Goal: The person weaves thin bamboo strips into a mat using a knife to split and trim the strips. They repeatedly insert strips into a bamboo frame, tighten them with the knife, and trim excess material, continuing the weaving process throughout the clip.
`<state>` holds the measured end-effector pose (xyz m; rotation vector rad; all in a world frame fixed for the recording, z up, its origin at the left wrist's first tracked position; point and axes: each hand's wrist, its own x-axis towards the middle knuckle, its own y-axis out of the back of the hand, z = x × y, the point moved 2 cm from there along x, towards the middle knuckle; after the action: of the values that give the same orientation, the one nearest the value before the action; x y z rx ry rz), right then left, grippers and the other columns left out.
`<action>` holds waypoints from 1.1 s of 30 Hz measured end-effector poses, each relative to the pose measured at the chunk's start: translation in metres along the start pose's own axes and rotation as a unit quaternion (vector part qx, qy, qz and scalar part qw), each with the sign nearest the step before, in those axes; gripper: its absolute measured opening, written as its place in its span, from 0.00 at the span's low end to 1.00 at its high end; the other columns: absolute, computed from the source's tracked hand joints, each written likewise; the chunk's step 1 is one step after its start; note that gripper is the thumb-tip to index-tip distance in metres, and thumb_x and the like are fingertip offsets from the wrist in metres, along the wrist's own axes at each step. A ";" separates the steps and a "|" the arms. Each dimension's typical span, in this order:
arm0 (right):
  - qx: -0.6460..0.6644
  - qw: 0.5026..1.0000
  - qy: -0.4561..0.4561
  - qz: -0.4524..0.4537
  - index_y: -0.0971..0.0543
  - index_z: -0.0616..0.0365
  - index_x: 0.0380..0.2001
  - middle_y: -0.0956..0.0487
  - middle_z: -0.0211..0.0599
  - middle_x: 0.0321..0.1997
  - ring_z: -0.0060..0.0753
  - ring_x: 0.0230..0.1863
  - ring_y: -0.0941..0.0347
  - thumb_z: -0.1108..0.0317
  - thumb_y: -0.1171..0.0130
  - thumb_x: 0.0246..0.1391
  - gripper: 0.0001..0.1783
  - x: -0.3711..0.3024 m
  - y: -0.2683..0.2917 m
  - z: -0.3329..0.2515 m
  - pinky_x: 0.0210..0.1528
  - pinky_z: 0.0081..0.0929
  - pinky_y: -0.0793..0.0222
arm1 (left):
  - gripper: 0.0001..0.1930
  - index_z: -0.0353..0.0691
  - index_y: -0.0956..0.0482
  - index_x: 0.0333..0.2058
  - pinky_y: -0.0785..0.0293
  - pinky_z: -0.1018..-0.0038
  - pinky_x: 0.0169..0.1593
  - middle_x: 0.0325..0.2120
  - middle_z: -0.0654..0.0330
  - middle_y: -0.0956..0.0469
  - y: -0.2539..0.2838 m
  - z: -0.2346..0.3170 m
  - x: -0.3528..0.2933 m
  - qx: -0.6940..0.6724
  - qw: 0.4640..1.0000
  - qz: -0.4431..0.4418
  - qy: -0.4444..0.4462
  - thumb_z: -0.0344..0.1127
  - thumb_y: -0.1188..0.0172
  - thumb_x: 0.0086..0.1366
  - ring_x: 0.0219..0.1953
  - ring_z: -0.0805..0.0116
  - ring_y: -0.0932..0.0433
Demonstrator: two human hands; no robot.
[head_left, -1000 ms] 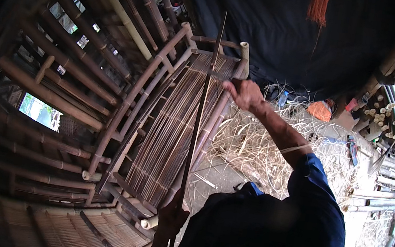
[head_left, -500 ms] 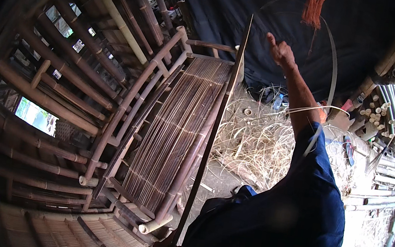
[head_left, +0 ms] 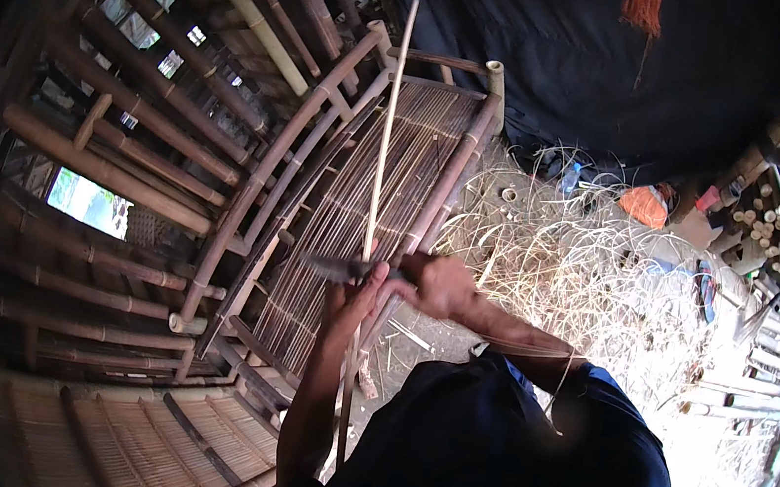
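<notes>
A long, narrow bamboo strip stands nearly upright in the picture, running from above the bench down past my left forearm. My left hand is closed round its middle part, thumb up near a knife. With my right hand I grip the knife; its dark blade points left and lies across the strip, just above my left fingers. The exact contact between blade and strip is hidden by the fingers. A thin pale strand lies over my right forearm.
A slatted bamboo bench stands beyond my hands. Curly bamboo shavings cover the floor to the right, near an orange bag and a clear bottle. Bamboo poles lie at far right. A dark cloth hangs behind.
My right hand has come back from far out at the upper right to the middle. My left hand has risen from the lower edge. The bamboo strip's top has shifted left.
</notes>
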<state>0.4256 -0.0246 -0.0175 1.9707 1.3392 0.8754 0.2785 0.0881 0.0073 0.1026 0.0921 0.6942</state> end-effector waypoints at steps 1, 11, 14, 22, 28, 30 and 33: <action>0.007 0.998 0.012 0.055 0.22 0.54 0.47 0.19 0.52 0.33 0.59 0.32 0.21 0.30 0.54 0.60 0.37 -0.005 -0.004 -0.004 0.34 0.49 0.25 | 0.30 0.36 0.31 0.63 0.41 0.82 0.18 0.19 0.70 0.31 -0.006 0.002 0.007 0.027 0.999 0.011 0.041 0.47 0.38 0.69 0.15 0.84 0.38; -0.084 0.979 -0.159 0.096 0.22 0.54 0.31 0.21 0.44 0.21 0.49 0.22 0.21 0.28 0.65 0.63 0.40 0.051 0.026 0.072 0.22 0.42 0.28 | 0.26 0.37 0.28 0.61 0.41 0.80 0.18 0.16 0.71 0.32 -0.003 0.008 -0.043 0.098 0.994 -0.052 0.016 0.36 0.38 0.65 0.15 0.84 0.38; -0.137 0.952 -0.227 0.154 0.19 0.56 0.27 0.19 0.47 0.21 0.53 0.26 0.20 0.29 0.64 0.64 0.41 0.068 0.085 0.120 0.26 0.43 0.25 | 0.27 0.37 0.28 0.62 0.39 0.79 0.22 0.16 0.70 0.34 -0.002 0.015 -0.099 0.236 0.968 -0.082 -0.023 0.31 0.40 0.63 0.18 0.83 0.38; -0.191 0.967 -0.005 0.167 0.19 0.56 0.27 0.21 0.49 0.20 0.53 0.23 0.21 0.33 0.59 0.65 0.37 0.081 0.106 0.103 0.27 0.45 0.25 | 0.28 0.39 0.26 0.60 0.36 0.79 0.25 0.19 0.66 0.32 0.035 0.012 -0.163 0.248 0.968 -0.035 0.007 0.28 0.36 0.59 0.21 0.83 0.37; -0.182 0.952 -0.153 0.194 0.17 0.56 0.36 0.15 0.47 0.34 0.50 0.36 0.17 0.26 0.59 0.60 0.41 0.090 0.161 0.163 0.42 0.45 0.21 | 0.27 0.40 0.28 0.62 0.32 0.77 0.26 0.23 0.62 0.26 0.041 -0.003 -0.198 0.284 0.955 -0.078 0.020 0.30 0.37 0.62 0.22 0.80 0.31; -0.260 0.894 -0.270 0.246 0.18 0.64 0.34 0.18 0.62 0.36 0.60 0.44 0.19 0.23 0.62 0.58 0.48 0.093 0.195 0.199 0.47 0.49 0.24 | 0.28 0.40 0.29 0.62 0.32 0.76 0.25 0.22 0.62 0.27 0.044 -0.012 -0.210 0.293 0.953 -0.076 0.009 0.31 0.37 0.63 0.22 0.79 0.30; -0.178 0.865 -0.375 0.281 0.17 0.66 0.39 0.20 0.68 0.45 0.60 0.52 0.22 0.22 0.62 0.58 0.50 0.086 0.249 0.238 0.53 0.49 0.26 | 0.28 0.39 0.30 0.63 0.32 0.75 0.25 0.22 0.62 0.27 0.048 -0.023 -0.216 0.323 0.943 -0.076 0.007 0.34 0.37 0.64 0.21 0.78 0.30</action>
<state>0.7735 -0.0482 0.0463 2.0778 0.1406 0.4393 0.0804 -0.0125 0.0016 0.7144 0.3374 0.4866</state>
